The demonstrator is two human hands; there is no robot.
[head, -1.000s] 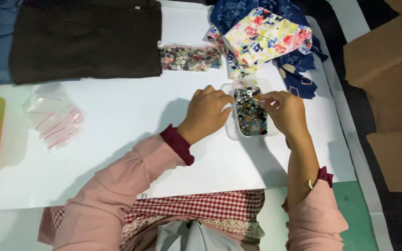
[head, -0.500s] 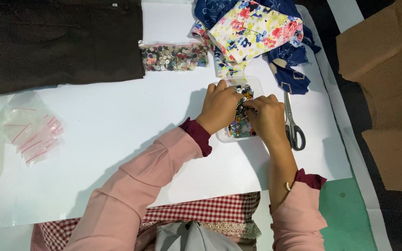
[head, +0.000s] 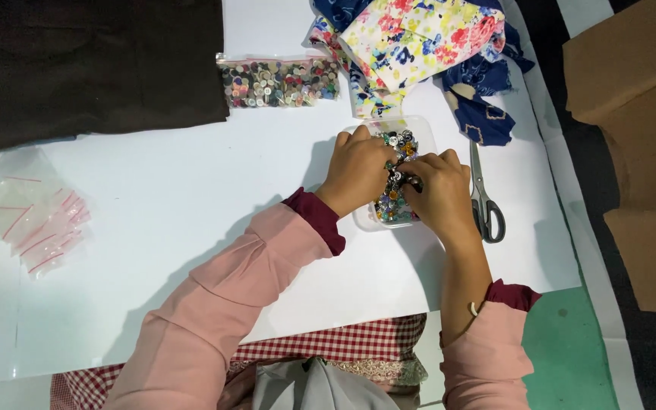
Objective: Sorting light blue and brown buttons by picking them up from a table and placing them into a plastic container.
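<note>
Clear plastic tub [head: 367, 220] of buttons [head: 393, 199] runs lengthwise between both hands: left hand [head: 357, 168] and right hand [head: 440, 190] meet over it, fingertips pinching buttons.

light: bright and even | shadows: soft grey ones left of both arms on the white table [head: 153, 228] | glare: none | focus: sharp, no blur
</note>
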